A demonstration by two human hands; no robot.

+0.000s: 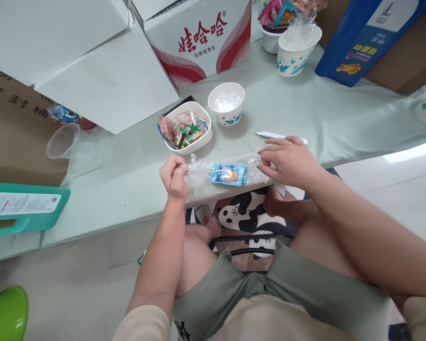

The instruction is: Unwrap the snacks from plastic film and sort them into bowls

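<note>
A clear plastic bag (201, 169) lies along the front edge of the table with a blue snack packet (228, 174) inside it. My left hand (174, 177) is closed on the bag's left end, fingers pinched together. At the other end, my right hand (287, 160) rests over the bag with its fingers apart. Just beyond that hand lies a white pen-like tool (270, 135). Behind the bag stand a white bowl (209, 135) of small wrapped snacks (188, 135) and a patterned paper cup (227, 118) holding clear plastic pieces.
White cartons (102, 80) and a red-and-white box (202, 47) line the back. Another paper cup (291, 61) with plastic stands at back right, near a blue jug (358, 42). At left are a clear plastic cup (63, 141) and a teal container (57, 208).
</note>
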